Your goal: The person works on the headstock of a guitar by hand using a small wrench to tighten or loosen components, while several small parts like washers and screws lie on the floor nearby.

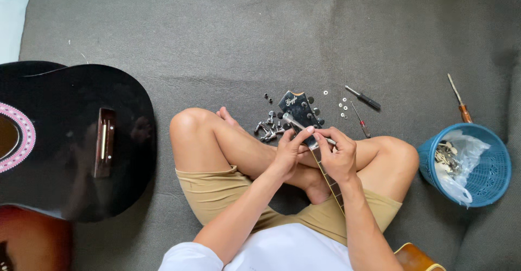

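Observation:
I sit cross-legged on a grey mat with a guitar neck across my lap, its black headstock (297,108) pointing away from me. My left hand (287,154) and my right hand (339,157) meet just below the headstock. Between their fingers lies a thin silver metal tool (297,123), angled across the headstock; the left fingers pinch it near the middle and the right fingers grip its lower end. Several silver tuning pegs (268,131) lie in a heap left of the headstock, beside my foot.
A black guitar body (70,141) lies at the left, a brown one beneath it. Small washers (343,107), a black-handled screwdriver (364,98), a small red-handled screwdriver (360,120) and a brown-handled screwdriver (460,105) lie beyond my right knee. A blue basket (491,168) holds bagged metal parts.

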